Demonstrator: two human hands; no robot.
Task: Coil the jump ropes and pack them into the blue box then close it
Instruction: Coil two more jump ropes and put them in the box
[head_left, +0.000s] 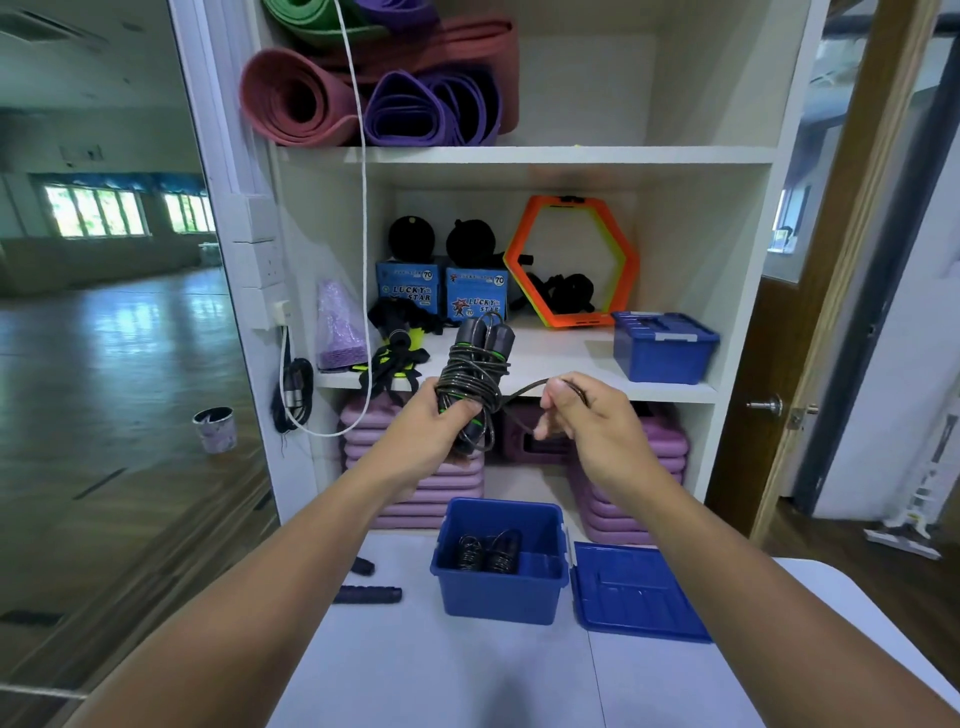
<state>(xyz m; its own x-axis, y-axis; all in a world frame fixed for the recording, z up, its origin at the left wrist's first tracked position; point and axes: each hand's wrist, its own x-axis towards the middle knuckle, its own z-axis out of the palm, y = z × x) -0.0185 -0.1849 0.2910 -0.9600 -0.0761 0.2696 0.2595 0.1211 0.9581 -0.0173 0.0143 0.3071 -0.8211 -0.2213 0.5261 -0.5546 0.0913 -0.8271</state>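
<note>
My left hand (435, 418) grips a black jump rope (475, 371) with green-trimmed handles, its cord wound around the two upright handles. My right hand (582, 415) pinches the loose loop of that cord (524, 395), stretched out to the right of the bundle. Below, on the white table, the open blue box (498, 587) holds coiled black ropes (488, 552) at its bottom. Its blue lid (636, 592) lies flat to the right of the box. A dark rope handle (369, 595) lies on the table left of the box, partly hidden by my left forearm.
A white shelf unit (561, 155) stands behind the table, with rolled mats on top, a second closed blue box (662, 347), an orange hexagon ring (571, 262) and small blue cartons. Purple step boards (431, 483) are stacked below. A mirror wall is left, a door right.
</note>
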